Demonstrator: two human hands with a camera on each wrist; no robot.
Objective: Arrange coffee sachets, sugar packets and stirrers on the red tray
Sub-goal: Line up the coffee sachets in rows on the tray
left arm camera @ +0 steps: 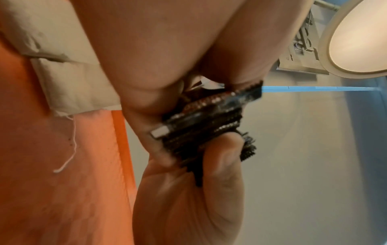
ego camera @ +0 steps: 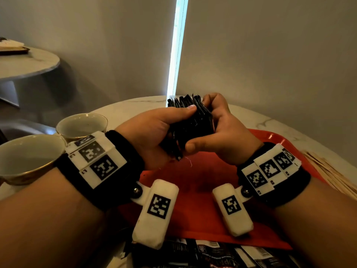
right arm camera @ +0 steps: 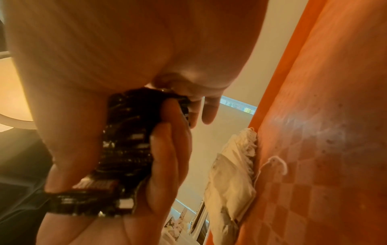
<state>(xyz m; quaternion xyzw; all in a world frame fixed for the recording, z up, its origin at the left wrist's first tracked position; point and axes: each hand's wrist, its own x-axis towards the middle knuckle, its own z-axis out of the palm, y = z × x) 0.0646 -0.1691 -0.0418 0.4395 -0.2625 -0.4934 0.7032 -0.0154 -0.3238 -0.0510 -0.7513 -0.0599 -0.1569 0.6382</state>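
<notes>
Above the red tray (ego camera: 212, 219), a bundle of black coffee sachets (ego camera: 190, 122), gripped between left hand (ego camera: 154, 132) and right hand (ego camera: 218, 132), fingers and thumbs curled round it. On the tray, nothing arranged yet; more sachets (ego camera: 208, 252) at the near edge, wooden stirrers (ego camera: 332, 175) to the right. Sugar packets not identifiable.

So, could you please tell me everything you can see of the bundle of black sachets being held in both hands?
The bundle of black sachets is a thick stack of flat, glossy dark packets with serrated ends, fanned unevenly at the top. Small white and red print shows on some edges in the wrist views. It is held upright above the red tray, touching nothing but the hands: the left hand grips it with the thumb across the front, and the right hand grips the other side, thumb under the lower edge.
</notes>
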